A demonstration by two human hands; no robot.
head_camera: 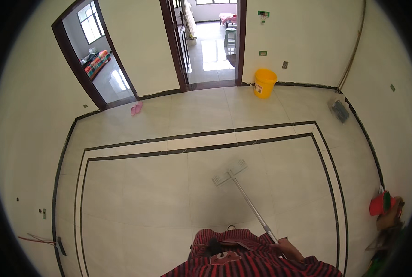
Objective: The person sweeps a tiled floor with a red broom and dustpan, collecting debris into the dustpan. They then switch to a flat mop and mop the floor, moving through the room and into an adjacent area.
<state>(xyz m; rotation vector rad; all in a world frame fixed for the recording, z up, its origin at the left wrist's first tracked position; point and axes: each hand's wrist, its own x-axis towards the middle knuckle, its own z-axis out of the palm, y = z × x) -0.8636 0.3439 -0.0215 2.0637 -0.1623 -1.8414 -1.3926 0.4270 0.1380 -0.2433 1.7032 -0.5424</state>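
Note:
My right hand (289, 250) is closed around the upper end of a flat mop's silver pole (251, 205), close to my body. The pole slants forward and to the left. Its wide, flat mop head (223, 177) rests on the pale tiled floor (150, 194), turned at an angle inside the dark border lines. My left hand is out of view. A red and black striped garment (240, 265) with an animal-face patch covers my front. The tip of one shoe (231, 227) shows just past it.
A yellow bucket (265, 83) stands against the far wall beside a doorway. Pink slippers (136, 108) lie near the left doorway. A plastic-wrapped bundle (340, 110) sits in the far right corner. At right are a red container (379, 204) and clutter. Cables (37, 239) protrude at left.

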